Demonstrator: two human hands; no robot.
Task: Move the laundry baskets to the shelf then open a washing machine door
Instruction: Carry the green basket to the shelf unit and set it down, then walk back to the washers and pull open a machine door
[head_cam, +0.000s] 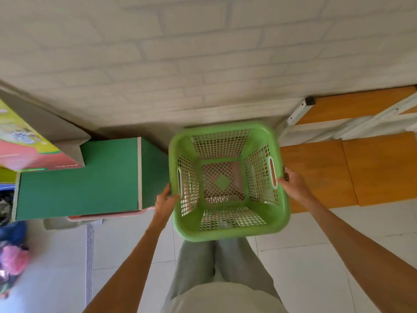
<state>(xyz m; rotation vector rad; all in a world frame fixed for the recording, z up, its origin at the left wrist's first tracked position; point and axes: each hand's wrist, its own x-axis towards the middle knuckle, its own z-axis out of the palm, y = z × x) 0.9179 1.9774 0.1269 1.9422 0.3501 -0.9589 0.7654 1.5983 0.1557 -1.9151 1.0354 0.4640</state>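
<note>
An empty green plastic laundry basket with lattice walls is held in front of my legs, above the tiled floor. My left hand grips its left rim beside the slot handle. My right hand grips the right rim by the other handle. To the right stands a shelf with orange wooden boards and a white metal frame. No washing machine is in view.
A green box sits to the left, on top of something pink. Colourful cartons are stacked at far left, with clothes piled below. A white brick wall stands straight ahead.
</note>
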